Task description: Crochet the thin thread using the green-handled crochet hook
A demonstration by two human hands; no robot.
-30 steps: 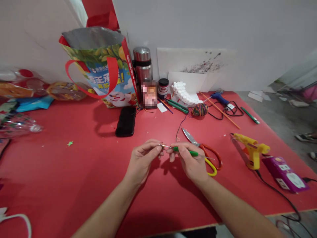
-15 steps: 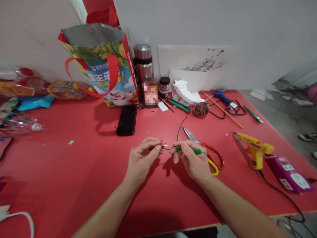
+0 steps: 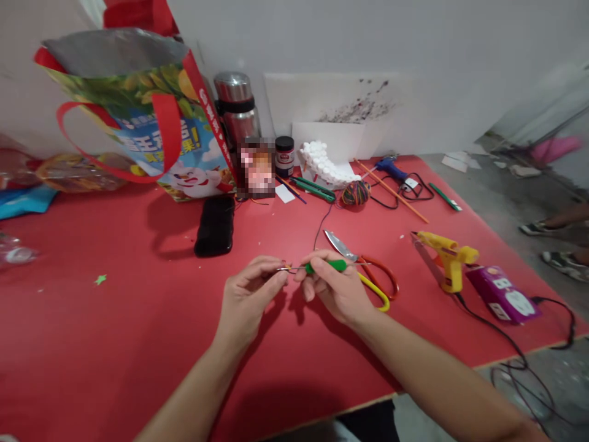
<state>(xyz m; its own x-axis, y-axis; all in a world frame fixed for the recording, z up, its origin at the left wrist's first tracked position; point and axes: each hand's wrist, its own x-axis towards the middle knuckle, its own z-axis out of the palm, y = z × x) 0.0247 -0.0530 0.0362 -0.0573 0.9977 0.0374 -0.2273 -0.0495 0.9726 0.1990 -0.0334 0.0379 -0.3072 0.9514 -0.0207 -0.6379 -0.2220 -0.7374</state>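
My left hand (image 3: 251, 294) pinches a small piece of multicoloured yarn work (image 3: 288, 265) between thumb and forefinger, largely hidden by the fingers. Closed around a green-handled crochet hook (image 3: 338, 265) is my right hand (image 3: 345, 291). Its thin metal shaft points left and meets the yarn at my left fingertips. A strand of dark yarn (image 3: 319, 228) runs from behind my right hand up to a multicoloured yarn ball (image 3: 356, 193). Scissors (image 3: 363, 261) with red and yellow handles lie partly behind my right hand, blades pointing up and left.
A black phone-like case (image 3: 215, 226), a printed bag (image 3: 175, 141), a steel thermos (image 3: 237, 101) and a dark jar (image 3: 284, 156) stand or lie toward the back. On the right are a yellow glue gun (image 3: 448, 255), a purple box (image 3: 504, 293) and cords. Another person's shoes (image 3: 564, 261) show beyond the table.
The whole view has turned rightward, so table things sit farther left. Both hands keep their grips, and the hook tip now reaches a little farther over my left fingertips.
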